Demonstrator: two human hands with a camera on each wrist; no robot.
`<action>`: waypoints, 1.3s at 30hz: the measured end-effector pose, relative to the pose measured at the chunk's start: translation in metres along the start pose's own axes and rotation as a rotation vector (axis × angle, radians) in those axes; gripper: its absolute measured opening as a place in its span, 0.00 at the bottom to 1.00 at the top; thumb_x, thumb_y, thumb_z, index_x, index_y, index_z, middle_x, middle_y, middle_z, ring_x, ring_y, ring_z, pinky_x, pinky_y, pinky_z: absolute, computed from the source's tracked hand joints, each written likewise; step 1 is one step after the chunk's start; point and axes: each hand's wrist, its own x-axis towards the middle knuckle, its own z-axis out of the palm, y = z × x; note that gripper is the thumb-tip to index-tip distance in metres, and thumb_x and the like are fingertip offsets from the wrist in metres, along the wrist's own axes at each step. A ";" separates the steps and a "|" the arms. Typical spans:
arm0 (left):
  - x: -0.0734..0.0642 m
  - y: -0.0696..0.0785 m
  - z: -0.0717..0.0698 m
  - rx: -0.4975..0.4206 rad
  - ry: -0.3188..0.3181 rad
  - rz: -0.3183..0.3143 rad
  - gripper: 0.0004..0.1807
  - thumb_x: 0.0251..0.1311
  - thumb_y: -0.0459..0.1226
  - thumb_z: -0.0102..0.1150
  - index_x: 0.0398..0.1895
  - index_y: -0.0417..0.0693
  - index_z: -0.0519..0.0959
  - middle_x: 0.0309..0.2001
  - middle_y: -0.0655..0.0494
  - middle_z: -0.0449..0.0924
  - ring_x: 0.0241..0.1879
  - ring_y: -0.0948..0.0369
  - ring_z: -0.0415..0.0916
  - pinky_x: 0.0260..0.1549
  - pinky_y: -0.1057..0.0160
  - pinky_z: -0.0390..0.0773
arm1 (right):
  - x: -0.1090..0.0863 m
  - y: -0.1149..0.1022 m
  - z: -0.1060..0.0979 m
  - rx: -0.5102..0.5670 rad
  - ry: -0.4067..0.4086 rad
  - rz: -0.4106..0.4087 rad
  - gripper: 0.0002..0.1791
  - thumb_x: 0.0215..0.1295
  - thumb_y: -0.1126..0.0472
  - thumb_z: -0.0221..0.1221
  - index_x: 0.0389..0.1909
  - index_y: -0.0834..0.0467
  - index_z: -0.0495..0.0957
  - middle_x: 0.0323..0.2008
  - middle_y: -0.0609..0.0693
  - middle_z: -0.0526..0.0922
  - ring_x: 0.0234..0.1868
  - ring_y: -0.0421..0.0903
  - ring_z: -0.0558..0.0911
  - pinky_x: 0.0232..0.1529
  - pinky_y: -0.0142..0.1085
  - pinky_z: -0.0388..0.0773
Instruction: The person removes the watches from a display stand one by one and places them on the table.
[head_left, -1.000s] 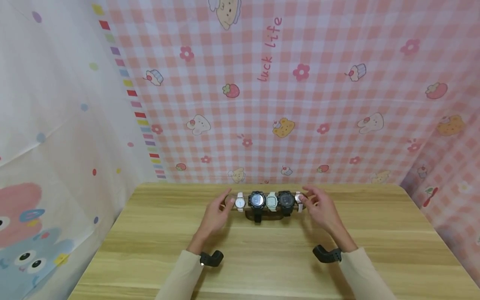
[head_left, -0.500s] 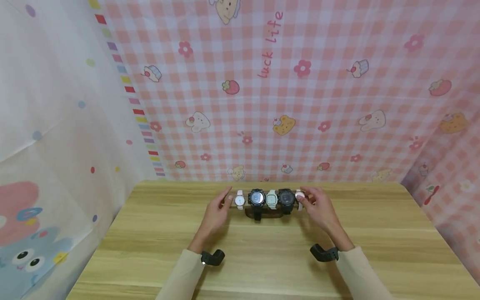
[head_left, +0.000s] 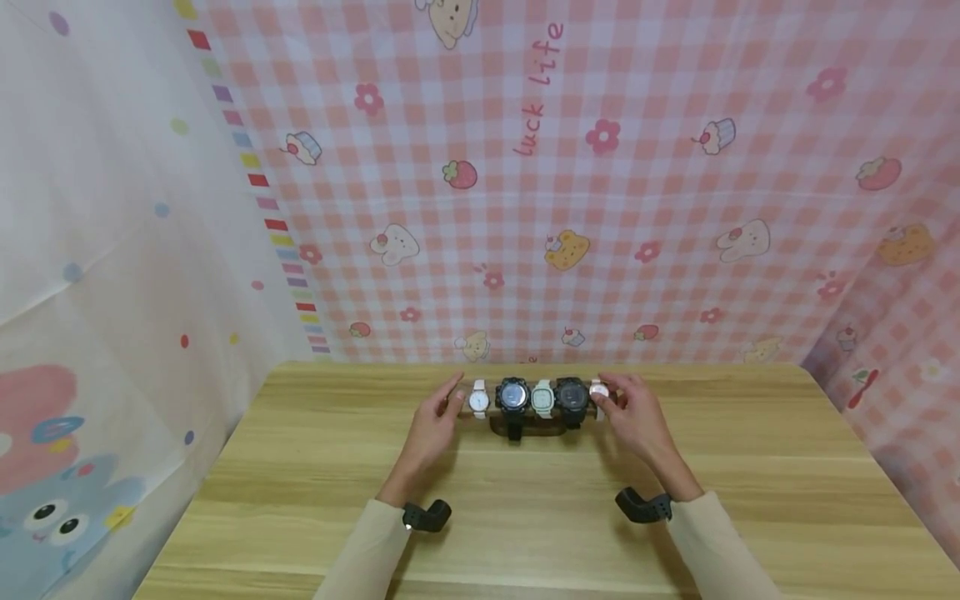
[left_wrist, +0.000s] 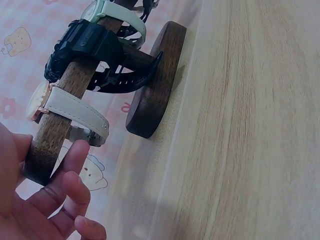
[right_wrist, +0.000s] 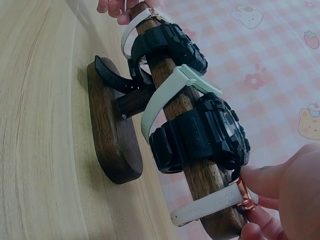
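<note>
Pink-and-white gingham cloth (head_left: 675, 196) hangs behind a pale wood-grain counter (head_left: 525, 525). The left hand (head_left: 431, 425) curls thumb and fingers round one end of a dark, grained wooden bar (left_wrist: 45, 150), just beside a stitched white strap (left_wrist: 80, 108). At the other end, the right hand (head_left: 639, 421) pinches the rose-gold case of a white-strapped watch (right_wrist: 212, 205) between thumb and fingers. Between the hands, two chunky black watches (head_left: 572, 396) with ridged cases and a smooth mint watch (head_left: 543, 400) also loop round the bar. Below it, a short post (right_wrist: 135, 102) joins a rounded oblong base (right_wrist: 112, 135), standing near the counter's back edge; broad wood stretches in front and to both sides. Printed letters on the cloth read "luck life"; any watch lettering is too small to make out.
</note>
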 end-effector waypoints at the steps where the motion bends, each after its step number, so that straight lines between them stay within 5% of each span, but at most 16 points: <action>1: 0.000 0.000 0.000 -0.012 -0.005 -0.005 0.24 0.76 0.45 0.46 0.73 0.63 0.66 0.73 0.51 0.63 0.56 0.49 0.78 0.55 0.49 0.76 | 0.000 0.000 0.000 -0.001 -0.001 0.003 0.22 0.68 0.64 0.61 0.60 0.68 0.75 0.42 0.60 0.75 0.33 0.48 0.73 0.32 0.32 0.70; 6: 0.001 -0.001 0.000 -0.053 -0.025 -0.015 0.24 0.77 0.43 0.46 0.73 0.62 0.65 0.64 0.44 0.73 0.43 0.48 0.84 0.38 0.54 0.80 | 0.000 0.001 0.001 -0.009 0.007 -0.001 0.21 0.68 0.64 0.61 0.59 0.69 0.76 0.41 0.59 0.75 0.34 0.48 0.73 0.33 0.33 0.69; 10: 0.001 -0.002 0.000 -0.071 -0.020 -0.016 0.24 0.76 0.43 0.47 0.73 0.60 0.66 0.48 0.40 0.78 0.42 0.46 0.83 0.41 0.51 0.81 | 0.000 0.001 0.002 -0.010 0.011 -0.004 0.20 0.68 0.64 0.62 0.58 0.69 0.77 0.40 0.59 0.75 0.34 0.48 0.73 0.33 0.34 0.69; 20: 0.002 -0.001 0.000 -0.078 -0.024 -0.025 0.24 0.76 0.43 0.47 0.73 0.60 0.66 0.33 0.44 0.77 0.39 0.45 0.82 0.45 0.49 0.80 | -0.001 -0.001 0.003 -0.023 0.018 0.047 0.21 0.68 0.64 0.61 0.59 0.68 0.77 0.42 0.60 0.75 0.36 0.50 0.74 0.33 0.34 0.71; 39: 0.001 -0.001 0.002 -0.038 0.003 -0.008 0.24 0.76 0.42 0.47 0.73 0.60 0.67 0.29 0.46 0.76 0.34 0.45 0.81 0.31 0.65 0.76 | -0.004 0.006 -0.007 -0.021 0.051 0.087 0.20 0.70 0.61 0.59 0.59 0.67 0.77 0.43 0.64 0.79 0.43 0.57 0.80 0.40 0.41 0.76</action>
